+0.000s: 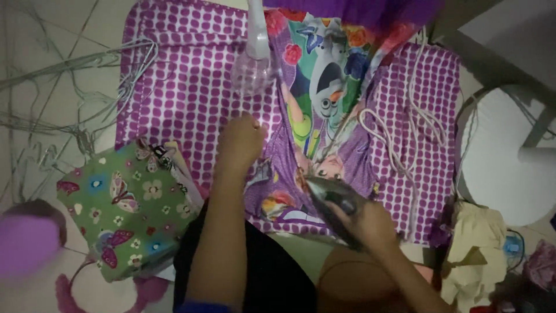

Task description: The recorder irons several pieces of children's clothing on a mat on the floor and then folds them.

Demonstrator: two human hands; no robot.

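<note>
My right hand (370,223) grips the handle of a dark clothes iron (330,194) whose tip rests on a colourful cartoon-print garment (315,93). The garment lies spread over a purple cloth with white dots (191,87) on the floor. My left hand (240,142) presses flat on the dotted cloth at the garment's left edge, fingers slightly curled. The iron's white cord (405,124) loops across the right side of the dotted cloth.
A folded green butterfly-print cloth (124,206) lies at the lower left. A clear plastic bottle (255,64) stands at the top. Wire hangers (69,93) are scattered on the left floor. A round white stool (504,168) and a cloth pile (475,249) are right.
</note>
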